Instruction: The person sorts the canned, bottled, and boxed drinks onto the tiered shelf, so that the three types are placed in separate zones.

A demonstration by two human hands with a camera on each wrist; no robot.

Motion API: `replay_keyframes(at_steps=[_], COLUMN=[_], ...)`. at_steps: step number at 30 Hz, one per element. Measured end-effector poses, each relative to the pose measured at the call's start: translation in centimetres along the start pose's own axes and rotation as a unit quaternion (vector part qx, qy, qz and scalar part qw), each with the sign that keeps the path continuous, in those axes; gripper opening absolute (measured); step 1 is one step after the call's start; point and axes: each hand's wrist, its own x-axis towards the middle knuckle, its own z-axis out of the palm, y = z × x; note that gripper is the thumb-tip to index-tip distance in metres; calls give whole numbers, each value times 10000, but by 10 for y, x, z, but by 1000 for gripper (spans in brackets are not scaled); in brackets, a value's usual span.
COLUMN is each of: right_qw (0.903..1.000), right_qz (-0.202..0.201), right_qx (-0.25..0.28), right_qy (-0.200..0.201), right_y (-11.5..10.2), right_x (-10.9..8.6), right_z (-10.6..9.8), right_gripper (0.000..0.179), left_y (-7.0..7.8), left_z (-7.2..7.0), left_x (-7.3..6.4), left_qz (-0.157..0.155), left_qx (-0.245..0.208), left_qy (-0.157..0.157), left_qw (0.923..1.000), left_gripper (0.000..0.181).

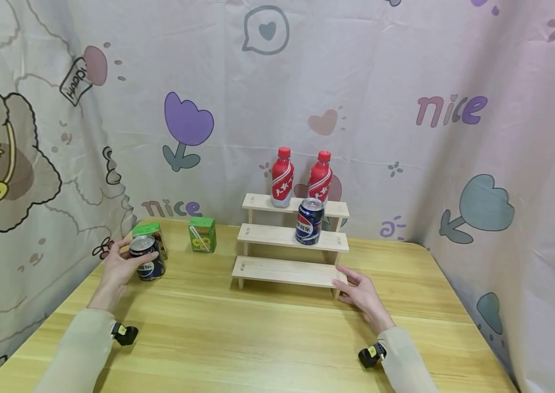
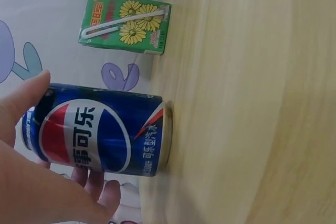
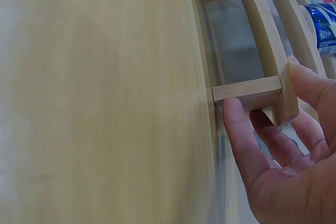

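1. Blue cola can (image 1: 152,269): it stands upright at the left of the table (image 1: 238,338), in the person's left hand (image 1: 119,267). Its base is at the tabletop; whether it bears on the wood or hangs just above, I cannot tell.
2. The left hand grips this can near its top, thumb across the side facing the wearer and fingers curled round the far side. The gap between thumb and fingers is only as wide as the can, and the printed label shows below the thumb.
3. The right hand (image 1: 362,295) holds the right end of the lowest step (image 1: 282,271) of a three-step wooden stand (image 1: 267,234). The right wrist view shows the thumb against the step's upper side and a fingertip touching the leg (image 3: 247,88) below, with other fingers bent underneath; the board's end lies between them.
4. Directly behind the gripped can is a green carton (image 1: 150,226), partly hidden; whether the two touch, I cannot tell. A carton with a straw (image 1: 202,236) stands apart, to the right.
5. A second cola can (image 1: 309,222) is upright on the middle step, toward the right. Two red bottles (image 1: 282,177) stand side by side on the top step, the right one partly behind that can.
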Motion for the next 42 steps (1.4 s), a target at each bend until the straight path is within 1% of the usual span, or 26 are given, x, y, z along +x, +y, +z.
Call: replay_keyframes(at_steps=[2,5,9,12,19,26,30,36,39,42], right_qw=[9999,9998,9997,9994,9995,9994,9993,9993,9993,9992], right_qz=[106,116,113,244,280,307,330,318,328,326], right_qx=[-57,-103,-124,-71,-27,-24,-38,-62,-43,-33], right_qy=[92,149,167,221,174,184,182,188,181,209], right_y=[-1,-2,-4,-6,-8,-9,-9,-8,-8,-8], right_x=[0,0,1,1,2,0,1,1,1,1], right_z=[1,1,2,2,3,4,4,4,3,3], right_gripper=[68,66,62,59,58,58,58,58,58,58], left_y=[-1,-2,-2,-2,-5,-6,-5,3,8,13], left_z=[2,4,7,10,10,12,13,19,25,32], left_x=[1,1,2,2,-1,-4,-5,-7,-10,-12], left_qz=[32,23,-13,52,-4,211,443,902,1154,1467], left_qx=[15,43,-11,-57,-35,-57,53,451,684,796], left_qy=[-6,38,154,252,458,506,587,607,711,770], left_qw=[10000,10000,9999,9997,9989,9985,9973,9930,9884,9830], left_gripper=[94,96,94,91,90,84,79,74,72,71])
